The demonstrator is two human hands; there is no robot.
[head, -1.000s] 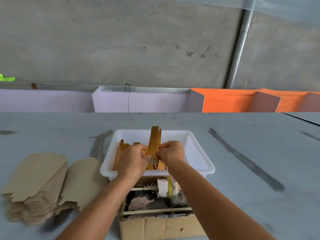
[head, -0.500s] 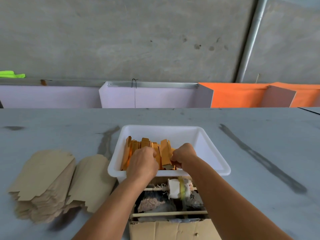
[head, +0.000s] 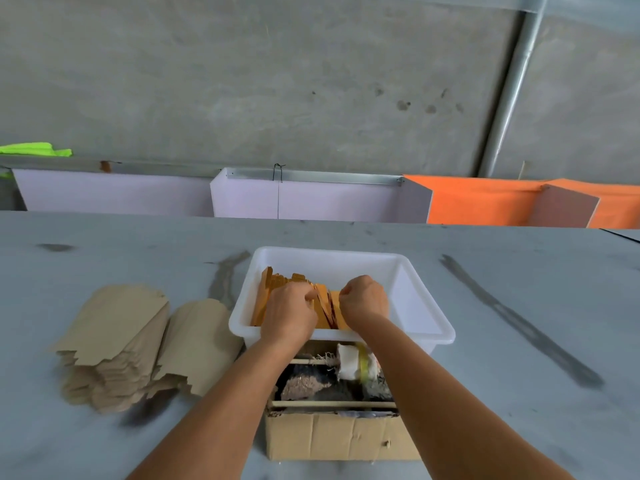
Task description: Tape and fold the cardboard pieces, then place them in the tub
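1. Nearest me, at 6 o'clock, sits an open cardboard box (head: 332,436) with thin wooden sticks across its top and a white roll with a yellow band (head: 356,362) inside, among dark scraps.
2. My two forearms pass over that box, one on each side, toward the tub.
3. My left hand (head: 289,315) is curled down onto the folded cardboard pieces (head: 325,308) in the tub; its fingertips are hidden among them, so the exact hold is unclear, but the fingers bend round the stack.
4. My right hand (head: 365,299) is closed in a fist at the right end of the same stack, fingers pinching a piece's top edge.
5. The pieces are orange-brown, thin and flat, standing on edge in a tight row, leaning slightly. They fill the tub's left half, from 10 to 12 o'clock of my hands.
6. The white tub (head: 426,306) touches the far side of the box. Its right half is bare white floor, with free room at 2 o'clock of my right hand.
7. At 9 o'clock, well apart from the tub's left rim, two stacks of flat tan cardboard (head: 135,341) lie on the grey counter (head: 519,375).
8. To the right, at 3 o'clock, the counter is open, marked by a dark streak.
9. At 12 o'clock, beyond the counter's far edge, stand lilac and orange panels (head: 311,199) against a concrete wall.
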